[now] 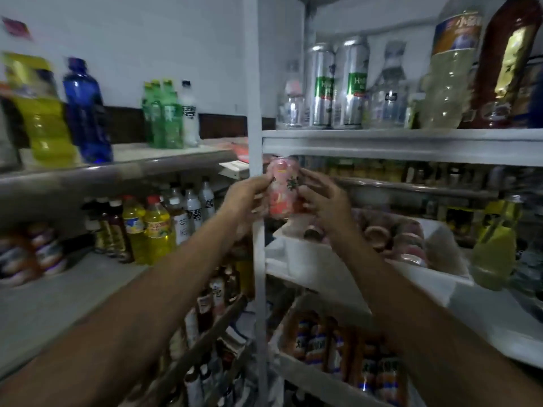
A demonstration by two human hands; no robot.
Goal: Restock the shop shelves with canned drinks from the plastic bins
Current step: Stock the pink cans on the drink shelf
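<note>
L grip [248, 190] grasps a pink can [282, 186]: thumb and fingers curl round its left side at about mid-height, can upright. R grip [323, 198] is released, fingers spread and loosely bent, tips at the can's right side; probably touching, but blur makes contact hard to confirm. The can sits between both grips, held in the air just in front of the white shelf post [254, 83] and just under the upper shelf [382, 142].

Below and right of the can is a white bin [308, 259] on the next shelf down, w/ more pink cans [405, 239] lying inside. Lower still, a 2nd bin holds orange cans [323, 348]. On the upper shelf stand two silver cans [320, 83] among clear bottles. Left unit carries green bottles [161, 116] and a blue bottle [86, 113]. The post stands right behind the L grip's fingers.
</note>
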